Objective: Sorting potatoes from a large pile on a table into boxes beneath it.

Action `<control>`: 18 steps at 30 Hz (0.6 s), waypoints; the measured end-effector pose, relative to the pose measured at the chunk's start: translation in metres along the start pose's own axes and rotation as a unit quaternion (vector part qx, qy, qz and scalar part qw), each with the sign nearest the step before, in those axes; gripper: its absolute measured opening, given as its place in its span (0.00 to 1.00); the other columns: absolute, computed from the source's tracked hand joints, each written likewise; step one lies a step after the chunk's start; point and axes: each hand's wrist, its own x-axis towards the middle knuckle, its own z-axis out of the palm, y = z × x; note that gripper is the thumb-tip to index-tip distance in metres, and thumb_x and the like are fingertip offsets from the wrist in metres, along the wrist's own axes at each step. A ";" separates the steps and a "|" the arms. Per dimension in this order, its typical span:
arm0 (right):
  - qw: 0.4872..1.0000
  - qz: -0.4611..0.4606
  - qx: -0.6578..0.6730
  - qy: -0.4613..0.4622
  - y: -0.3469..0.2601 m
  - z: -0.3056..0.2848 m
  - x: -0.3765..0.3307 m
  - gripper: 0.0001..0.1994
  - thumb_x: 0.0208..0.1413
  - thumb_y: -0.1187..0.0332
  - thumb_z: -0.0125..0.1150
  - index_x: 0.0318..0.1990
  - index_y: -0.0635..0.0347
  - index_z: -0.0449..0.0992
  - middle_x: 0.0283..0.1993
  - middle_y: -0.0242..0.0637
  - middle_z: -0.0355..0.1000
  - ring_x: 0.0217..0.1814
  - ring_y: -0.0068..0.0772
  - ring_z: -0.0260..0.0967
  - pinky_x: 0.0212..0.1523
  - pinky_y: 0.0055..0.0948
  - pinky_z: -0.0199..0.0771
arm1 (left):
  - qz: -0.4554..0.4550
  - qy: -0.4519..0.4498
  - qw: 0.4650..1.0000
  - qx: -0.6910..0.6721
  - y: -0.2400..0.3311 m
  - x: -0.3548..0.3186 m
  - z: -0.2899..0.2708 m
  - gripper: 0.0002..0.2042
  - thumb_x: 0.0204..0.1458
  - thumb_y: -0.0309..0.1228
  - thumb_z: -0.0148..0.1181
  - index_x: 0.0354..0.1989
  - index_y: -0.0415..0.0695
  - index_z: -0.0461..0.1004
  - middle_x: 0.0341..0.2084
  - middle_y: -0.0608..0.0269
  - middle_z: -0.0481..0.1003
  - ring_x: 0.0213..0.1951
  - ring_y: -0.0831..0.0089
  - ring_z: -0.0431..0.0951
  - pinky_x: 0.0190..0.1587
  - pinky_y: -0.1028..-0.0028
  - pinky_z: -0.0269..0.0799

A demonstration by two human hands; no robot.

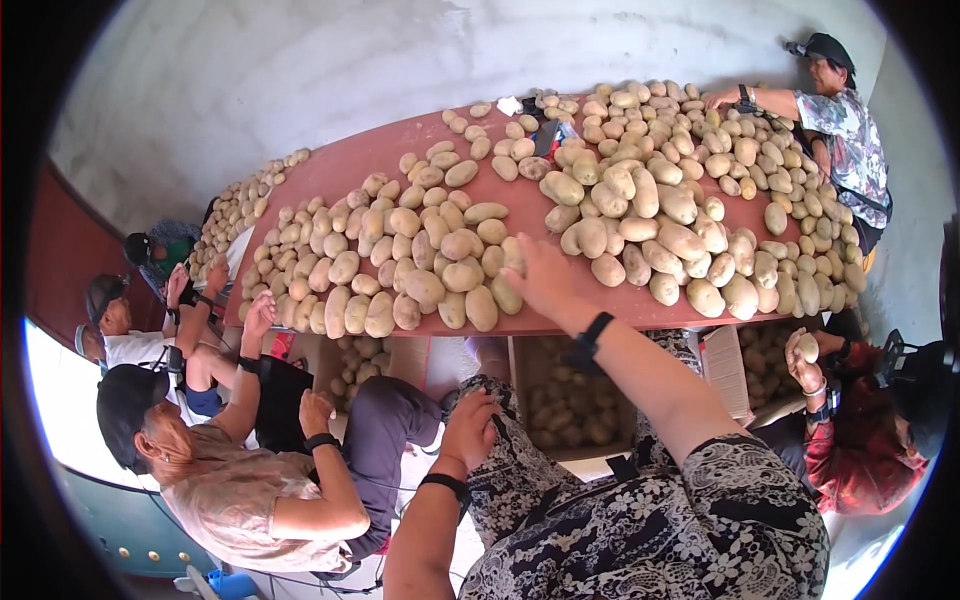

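My right hand reaches over the near edge of the reddish-brown table. Its thumb and fingers close round a potato at the right side of a loose pile of potatoes. Loosely curled, my left hand rests on my patterned trouser leg, and nothing shows in it. Below the table, between my knees, stands a cardboard box with potatoes in its shadowed inside.
A larger potato heap covers the table's right side. Beside me on the left sits a person in a cap, with others beyond. At right, a person in red holds a potato; another reaches across the far end. Further boxes stand beneath.
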 end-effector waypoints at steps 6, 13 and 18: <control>0.993 -0.047 -0.077 -0.076 -0.020 0.035 -0.006 0.28 0.54 0.54 0.61 0.60 0.57 0.66 0.55 0.45 0.67 0.61 0.46 0.61 0.56 0.49 0.61 | -0.010 0.015 1.000 -0.015 0.000 -0.004 0.001 0.17 0.42 0.20 0.55 0.43 0.45 0.76 0.49 0.54 0.73 0.60 0.50 0.68 0.65 0.56 0.61; 0.992 -0.009 -0.125 0.000 0.033 -0.016 -0.025 0.23 0.49 0.59 0.65 0.53 0.55 0.72 0.59 0.43 0.64 0.65 0.45 0.56 0.59 0.48 0.57 | 0.007 0.022 0.999 -0.023 0.000 -0.001 0.000 0.16 0.42 0.20 0.53 0.41 0.44 0.76 0.49 0.52 0.73 0.58 0.49 0.68 0.63 0.55 0.62; 0.969 0.020 -0.247 -0.014 0.062 -0.050 -0.012 0.25 0.46 0.60 0.68 0.53 0.53 0.70 0.58 0.44 0.62 0.64 0.45 0.56 0.59 0.45 0.58 | 0.014 0.033 0.999 -0.023 0.003 -0.002 0.004 0.14 0.43 0.21 0.56 0.41 0.42 0.75 0.49 0.53 0.73 0.59 0.50 0.68 0.62 0.56 0.64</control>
